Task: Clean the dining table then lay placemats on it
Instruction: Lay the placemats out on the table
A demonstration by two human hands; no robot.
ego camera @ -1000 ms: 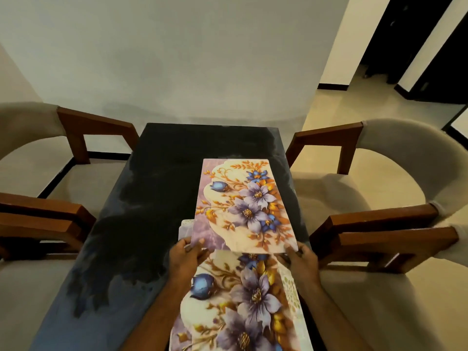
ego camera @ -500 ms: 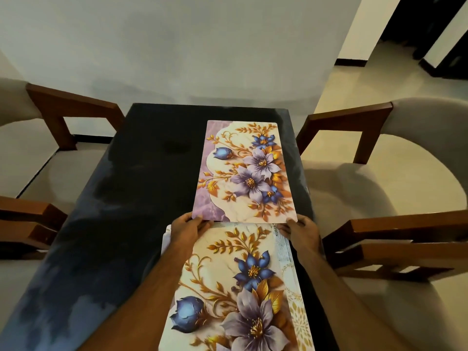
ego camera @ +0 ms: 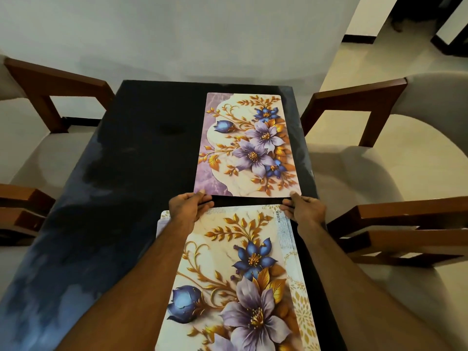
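two wooden-armed chairs flank the left of the dark counter. the left hand pinches the near left corner of the far placemat, lying flat toward the counter's right edge. a stack of placemats sits just nearer. the right hand pinches the near right corner. more chairs stand right of the counter.
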